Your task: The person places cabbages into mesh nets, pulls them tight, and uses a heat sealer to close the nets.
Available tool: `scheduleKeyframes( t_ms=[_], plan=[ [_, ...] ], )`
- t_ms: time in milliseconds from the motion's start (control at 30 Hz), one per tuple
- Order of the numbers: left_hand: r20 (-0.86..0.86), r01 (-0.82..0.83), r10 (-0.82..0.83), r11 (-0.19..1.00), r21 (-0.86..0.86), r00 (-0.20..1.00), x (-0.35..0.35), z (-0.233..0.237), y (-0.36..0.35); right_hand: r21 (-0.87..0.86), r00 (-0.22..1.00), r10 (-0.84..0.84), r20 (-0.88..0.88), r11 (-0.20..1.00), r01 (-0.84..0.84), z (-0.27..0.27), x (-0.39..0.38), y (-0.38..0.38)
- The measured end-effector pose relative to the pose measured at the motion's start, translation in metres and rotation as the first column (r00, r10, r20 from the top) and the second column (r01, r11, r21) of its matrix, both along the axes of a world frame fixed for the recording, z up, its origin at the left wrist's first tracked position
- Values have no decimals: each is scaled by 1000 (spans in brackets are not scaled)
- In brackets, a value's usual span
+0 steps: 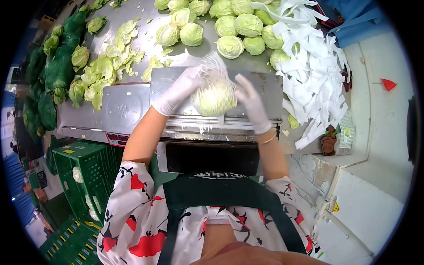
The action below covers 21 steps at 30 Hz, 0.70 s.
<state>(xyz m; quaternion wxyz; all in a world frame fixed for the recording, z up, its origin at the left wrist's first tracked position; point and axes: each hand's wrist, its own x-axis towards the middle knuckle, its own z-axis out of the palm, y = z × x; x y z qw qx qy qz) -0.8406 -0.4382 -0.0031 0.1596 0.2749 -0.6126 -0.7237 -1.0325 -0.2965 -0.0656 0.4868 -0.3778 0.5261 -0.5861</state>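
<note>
A pale cabbage (215,100) in white foam netting is over the metal worktop (170,76), in front of my chest. My left hand (187,83), in a white glove, is closed on the netting at the cabbage's upper left side. The loose netting (215,66) stands up above the cabbage and is blurred. My right hand (249,95), gloved too, is at the cabbage's right side with its fingers apart; motion blurs it, and whether it touches the netting is unclear.
Bare cabbages (248,25) stand at the back, with white net sleeves (311,75) heaped to their right. Loose leaves (104,70) and green net sacks (59,66) are left. Green crates (77,176) stand lower left, beyond a scale (126,104).
</note>
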Motion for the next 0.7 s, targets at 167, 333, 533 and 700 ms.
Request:
scheduleKeyframes(
  t_ms=[167,333,533,700],
  plan=[
    [-312,-287,235,949,-133,920,19,3,13,61,990,-91,-109,993,98,1,24,10],
    [116,-254,294,928,-274,949,25,-67,66,181,978,-111,-178,973,143,11,33,12],
    [164,-358,428,872,-334,889,80,-21,76,-43,803,-357,-477,922,384,-4,28,49],
    [407,119,680,430,-895,610,173,-58,116,-198,16,-260,-966,771,605,-6,36,132]
  ],
)
